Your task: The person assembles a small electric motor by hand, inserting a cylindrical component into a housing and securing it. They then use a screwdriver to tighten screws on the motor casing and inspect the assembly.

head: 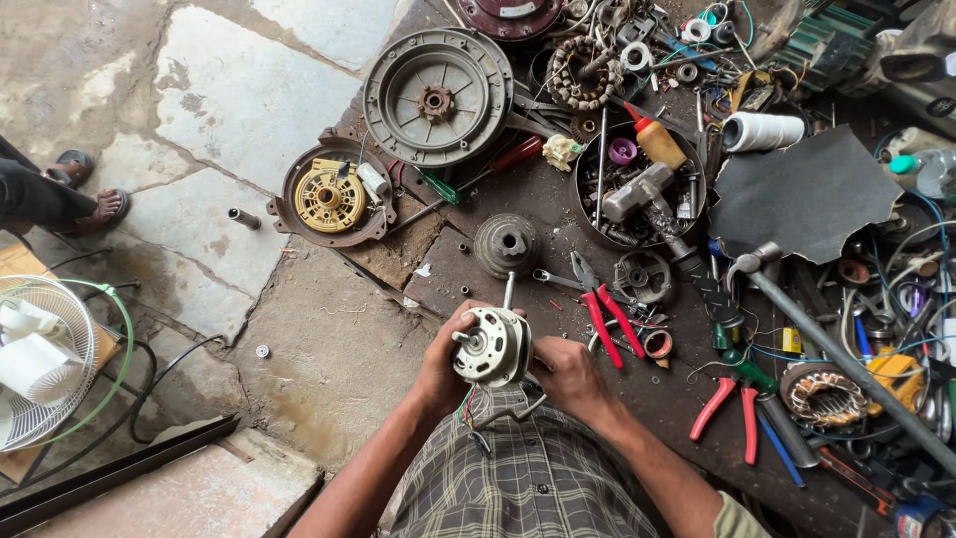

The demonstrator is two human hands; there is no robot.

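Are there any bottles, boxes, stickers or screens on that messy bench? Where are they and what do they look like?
Squeeze bottle: in the round tin at the back, yellow body, red pointed cap.
Plastic bottle: far right edge, clear, green cap.
Thread spool: right of the tin, white cylinder.
Sticker: on the maroon disc at the top, pale; too small to make out.
No screens.

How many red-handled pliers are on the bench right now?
2: one pair of red-handled pliers just beyond the right hand, another pair farther right. Clutter may hide more.
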